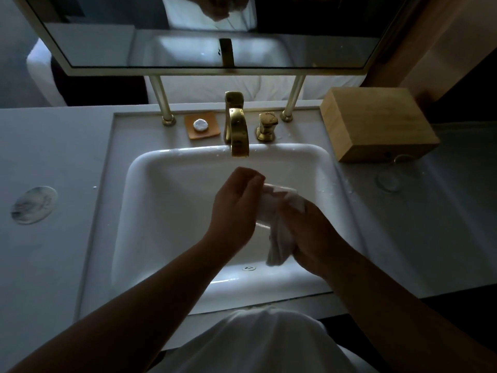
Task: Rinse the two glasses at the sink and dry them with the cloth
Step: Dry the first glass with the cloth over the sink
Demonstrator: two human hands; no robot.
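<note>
Over the white sink point(166, 200) my left hand point(236, 205) curls around a clear glass point(282, 190), which is mostly hidden by the hand and the cloth. A white cloth point(279, 238) is pushed against the glass's open end and hangs down below it. My right hand point(314, 238) grips that cloth just to the right of the glass. A second clear glass point(388, 180) stands on the right counter, in front of the wooden box.
A brass faucet point(236, 130) with no water running reaches over the basin's back edge, its handle point(266, 126) to the right. An orange soap dish point(201, 125) sits left of it. A wooden box point(376, 122) is at the back right. A round disc point(33, 204) lies on the left counter.
</note>
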